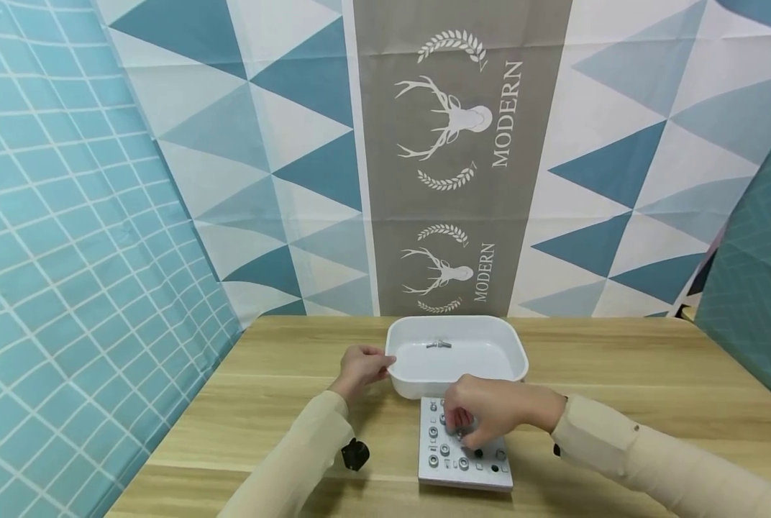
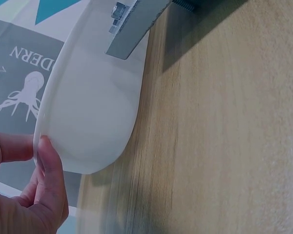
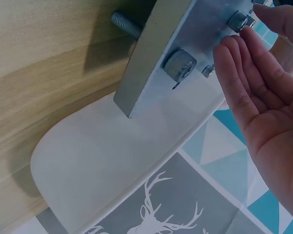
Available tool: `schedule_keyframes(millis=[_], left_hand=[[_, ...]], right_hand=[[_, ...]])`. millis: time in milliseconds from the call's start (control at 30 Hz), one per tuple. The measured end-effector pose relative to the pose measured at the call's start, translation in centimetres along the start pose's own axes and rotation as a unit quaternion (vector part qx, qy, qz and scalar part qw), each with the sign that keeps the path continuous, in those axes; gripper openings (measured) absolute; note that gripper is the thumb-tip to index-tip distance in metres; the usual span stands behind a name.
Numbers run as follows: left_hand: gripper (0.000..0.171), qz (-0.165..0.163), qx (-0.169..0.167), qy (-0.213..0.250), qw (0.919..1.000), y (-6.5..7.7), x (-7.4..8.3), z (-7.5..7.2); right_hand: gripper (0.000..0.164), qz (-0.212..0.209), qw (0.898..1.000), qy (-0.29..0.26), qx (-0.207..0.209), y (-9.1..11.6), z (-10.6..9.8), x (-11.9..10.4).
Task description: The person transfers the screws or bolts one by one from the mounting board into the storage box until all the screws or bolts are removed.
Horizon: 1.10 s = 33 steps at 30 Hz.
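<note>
My left hand (image 1: 362, 367) pinches the left rim of a white plastic basin (image 1: 411, 388), thumb and fingers on either side of it. Inside the basin lie small metal bolts (image 1: 439, 344). In front of it stands a silver metal block (image 1: 437, 475) with several socket-head bolts (image 3: 180, 66) and a few dark holes (image 1: 495, 468). Over the block, my right hand (image 1: 485, 410) pinches a socket-head bolt (image 3: 237, 22) between thumb and fingertips. Part of the block is hidden under this hand. A threaded shank (image 3: 126, 23) pokes out underneath the block.
Everything stands on a wood-grain table (image 1: 282, 417). A patterned cloth (image 1: 450, 180) hangs behind the table's far edge, and a blue grid cloth (image 1: 68, 237) runs along the left. A black wrist camera (image 1: 355, 455) sits at my left sleeve.
</note>
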State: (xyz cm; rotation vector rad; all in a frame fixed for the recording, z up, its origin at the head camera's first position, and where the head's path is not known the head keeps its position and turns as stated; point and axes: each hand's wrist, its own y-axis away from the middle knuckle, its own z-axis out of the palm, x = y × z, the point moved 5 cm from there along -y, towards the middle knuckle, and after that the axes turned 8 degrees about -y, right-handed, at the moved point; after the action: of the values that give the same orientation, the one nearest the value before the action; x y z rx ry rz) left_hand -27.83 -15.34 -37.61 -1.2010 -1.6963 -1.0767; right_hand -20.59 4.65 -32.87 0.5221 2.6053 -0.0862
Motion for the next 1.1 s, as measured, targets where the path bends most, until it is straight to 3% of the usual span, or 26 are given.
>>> schedule_keyframes(millis=[467, 700, 1100], left_hand=[[0.022, 0.004, -0.002, 0.010, 0.9999, 0.2, 0.0, 0.2], [0.022, 0.003, 0.000, 0.015, 0.9999, 0.3, 0.1, 0.0], [0.022, 0.001, 0.000, 0.003, 1.0000, 0.2, 0.0, 0.1]], right_hand=[[0.014, 0.039, 0.999, -0.037, -0.002, 0.1, 0.4, 0.4], [0.015, 0.032, 0.999, -0.044, 0.008, 0.2, 0.5, 0.6], [0.015, 0.021, 0.994, -0.102, 0.044, 0.3, 1.0, 2.0]])
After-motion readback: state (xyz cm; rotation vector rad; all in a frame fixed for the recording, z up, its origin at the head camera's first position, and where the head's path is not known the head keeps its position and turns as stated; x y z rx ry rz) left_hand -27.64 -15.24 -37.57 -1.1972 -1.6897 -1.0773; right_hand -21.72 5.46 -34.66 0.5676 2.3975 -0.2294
